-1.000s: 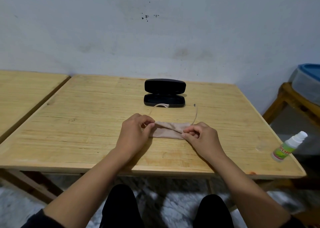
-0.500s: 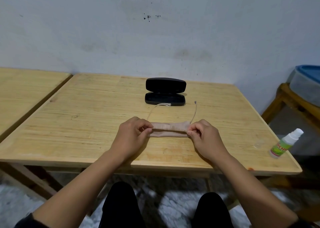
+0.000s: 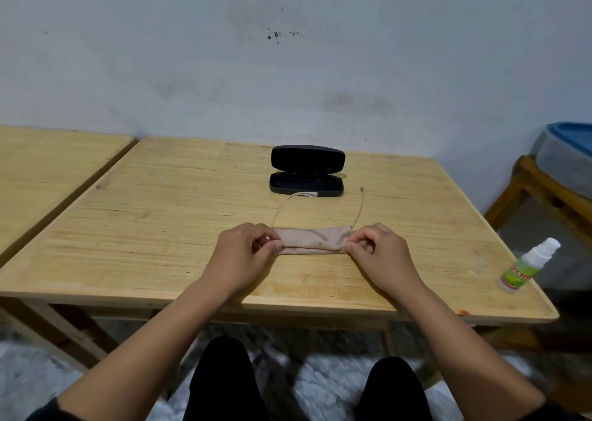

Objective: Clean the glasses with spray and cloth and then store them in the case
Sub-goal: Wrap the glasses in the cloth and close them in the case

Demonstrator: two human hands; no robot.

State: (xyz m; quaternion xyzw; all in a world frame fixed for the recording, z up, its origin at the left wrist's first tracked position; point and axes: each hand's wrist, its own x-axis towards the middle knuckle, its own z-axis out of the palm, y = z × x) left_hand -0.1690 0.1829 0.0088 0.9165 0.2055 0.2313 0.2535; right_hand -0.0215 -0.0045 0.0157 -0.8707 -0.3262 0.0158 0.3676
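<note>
Pale wooden table (image 3: 192,228), landmark. Open black hard-shell glasses case (image 3: 307,180) toward the far edge; tray looks empty. Nearer, folded beige cloth (image 3: 312,240) draped over thin-framed glasses (image 3: 358,209), lenses hidden, temples pointing at the case. Left hand (image 3: 245,254) and right hand (image 3: 378,252) pinching opposite cloth ends. Risks: bent frame from hard squeezing; white-capped green-labelled spray bottle (image 3: 525,266) at the right edge, easily knocked off.

Both hands (image 3: 243,254) (image 3: 381,254) pinch the folded cloth (image 3: 314,240)
</note>
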